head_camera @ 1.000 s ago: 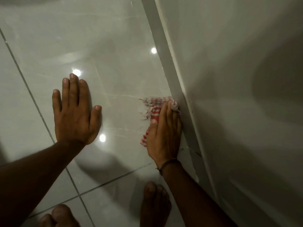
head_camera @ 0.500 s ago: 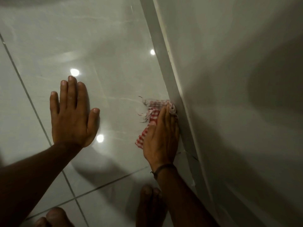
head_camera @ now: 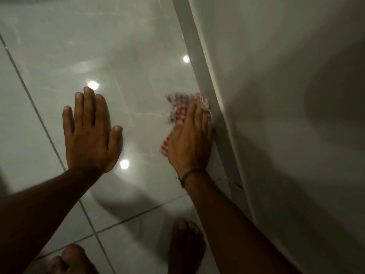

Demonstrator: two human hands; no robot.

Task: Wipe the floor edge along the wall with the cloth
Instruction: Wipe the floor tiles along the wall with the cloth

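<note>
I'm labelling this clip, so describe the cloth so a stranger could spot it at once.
Follow the wall on the right down to where it meets the glossy tiled floor. There the right hand presses a crumpled cloth against that edge. It alone is red-and-white checked; floor and wall are plain grey.

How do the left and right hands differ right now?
The left hand rests on bare floor; the right hand presses the cloth. The left sits away from the wall; the right is hard against its base. Only the right wrist shows a band. Both lie palm down, fingers straight.
</note>
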